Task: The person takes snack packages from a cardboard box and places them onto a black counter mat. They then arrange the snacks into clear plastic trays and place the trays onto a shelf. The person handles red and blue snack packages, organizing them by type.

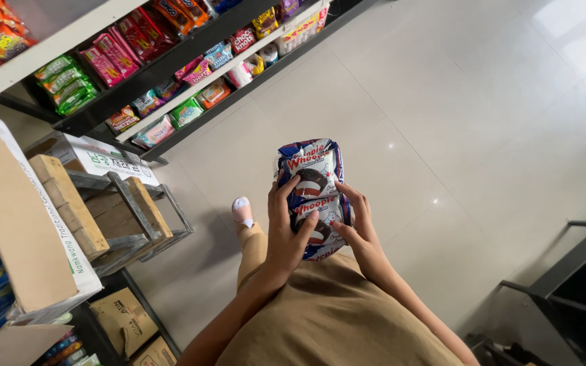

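Both hands hold a stack of snack packets out in front of the body, above the pale tiled floor. The packets are blue and white with red trim and pictures of round chocolate-coated cakes; at least two lie one on top of the other, their long side pointing away from the person.

The left hand wraps the stack from its left edge — the thumb lies across the printed front, and the fingers curl round the near side, so its grip is closed on the packets. The right hand clasps the opposite edge, its fingertips pressing onto the front face near the lower cake picture; its grip too is closed on the packets. The two hands face each other with the stack between them.

Below the hands are the person's tan garment and one foot in a light shoe on the floor.

To the left stand the shop shelves — stocked with pink, green, red and orange snack bags in slanted rows. Nearer, at the left edge, a cardboard box rests beside a wooden crate on a metal rack, with more brown cartons beneath it. A dark metal frame shows at the lower right.
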